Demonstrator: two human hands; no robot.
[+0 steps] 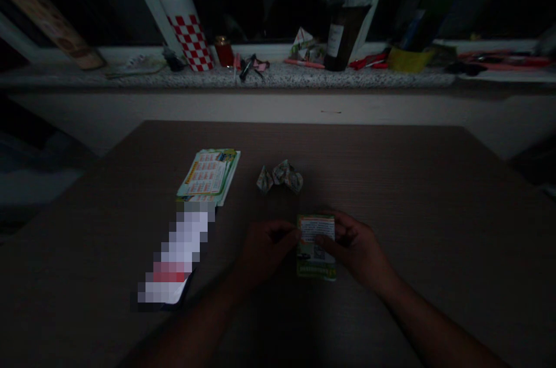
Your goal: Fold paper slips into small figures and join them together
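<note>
Head view: right hand (361, 248) partly behind printed card (315, 253), dim.

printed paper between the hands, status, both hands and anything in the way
Left hand pinching printed paper by left edge. Right hand gripping right side, thumb on top. Folded paper shapes just beyond, not touching.

Shows a dark brown worktop (391, 182) with fine grain running side to side. Bears a stack of printed cards (206, 175) left of centre, towards the far left corner; just closer to the near edge, a pixelated oblong (180, 252); towards the far edge's middle, small folded paper shapes (284, 173).
</note>
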